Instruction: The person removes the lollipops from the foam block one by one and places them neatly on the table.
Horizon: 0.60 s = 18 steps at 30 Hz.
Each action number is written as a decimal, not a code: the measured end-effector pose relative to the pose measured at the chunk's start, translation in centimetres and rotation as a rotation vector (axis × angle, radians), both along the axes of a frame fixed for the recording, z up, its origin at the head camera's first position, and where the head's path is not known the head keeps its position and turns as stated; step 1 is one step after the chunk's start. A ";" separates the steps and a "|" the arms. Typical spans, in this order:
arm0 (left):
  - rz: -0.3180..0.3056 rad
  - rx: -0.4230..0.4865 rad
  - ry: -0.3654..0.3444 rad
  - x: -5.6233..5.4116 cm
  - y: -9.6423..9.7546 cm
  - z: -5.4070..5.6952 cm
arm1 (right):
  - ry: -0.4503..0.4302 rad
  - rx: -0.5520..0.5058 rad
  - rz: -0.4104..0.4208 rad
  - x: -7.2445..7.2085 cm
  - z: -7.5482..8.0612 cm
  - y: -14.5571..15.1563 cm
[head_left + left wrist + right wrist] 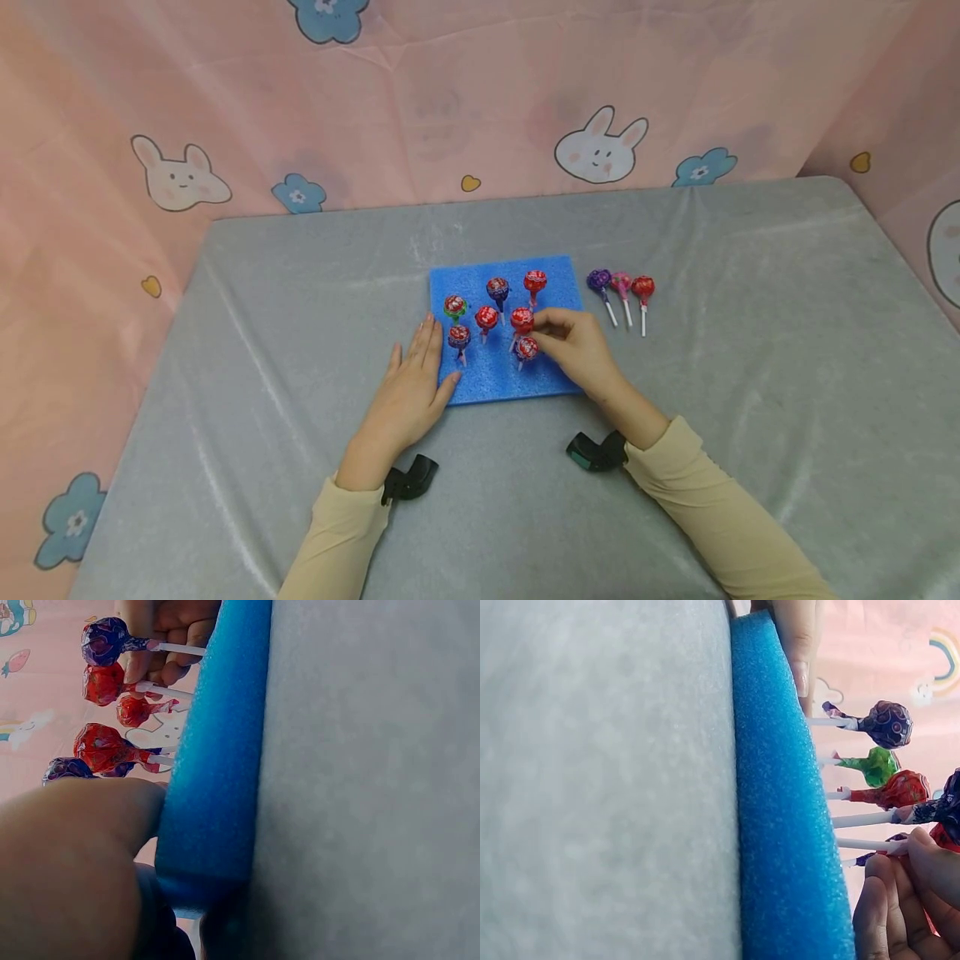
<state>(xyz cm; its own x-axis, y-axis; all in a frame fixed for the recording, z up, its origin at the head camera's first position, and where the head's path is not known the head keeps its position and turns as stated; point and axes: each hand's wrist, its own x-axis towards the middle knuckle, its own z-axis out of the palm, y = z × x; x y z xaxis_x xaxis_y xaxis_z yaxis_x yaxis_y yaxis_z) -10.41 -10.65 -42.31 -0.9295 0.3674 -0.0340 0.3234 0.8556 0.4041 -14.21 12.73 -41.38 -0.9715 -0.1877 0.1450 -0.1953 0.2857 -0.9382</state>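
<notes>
A blue foam block (491,387) lies on the table with several wrapped lollipops upright in it, sticks down. My right hand (581,346) pinches the stick of a red lollipop (522,320) just under its wrapper; in the right wrist view the stick (866,844) meets the foam. Directly in front of it stands a purple-and-red lollipop (527,347). My left hand (408,392) rests along the block's left edge with fingers extended, beside another purple-and-red lollipop (459,337). A green-and-red lollipop (454,307) stands behind that one.
Right of the block, a purple lollipop (599,280), a pink lollipop (621,282) and a red lollipop (642,287) lie side by side on the grey cloth (750,333). A pink patterned curtain (450,100) hangs behind the table.
</notes>
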 end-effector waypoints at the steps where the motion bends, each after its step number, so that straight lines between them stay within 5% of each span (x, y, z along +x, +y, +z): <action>1: 0.000 0.000 0.000 0.0 0.0 0.0 | 0.000 -0.008 0.001 0.0 0.0 0.0; 18: -0.003 0.005 0.004 0.0 0.0 -0.1 | -0.032 -0.077 -0.009 0.1 0.6 0.3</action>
<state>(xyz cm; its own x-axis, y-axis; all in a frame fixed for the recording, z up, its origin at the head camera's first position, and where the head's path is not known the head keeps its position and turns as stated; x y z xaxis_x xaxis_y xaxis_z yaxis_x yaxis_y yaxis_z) -10.43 -10.67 -42.39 -0.9285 0.3702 -0.0288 0.3274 0.8527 0.4071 -14.11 13.04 -40.81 -0.9775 -0.1682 0.1276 -0.1626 0.2142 -0.9632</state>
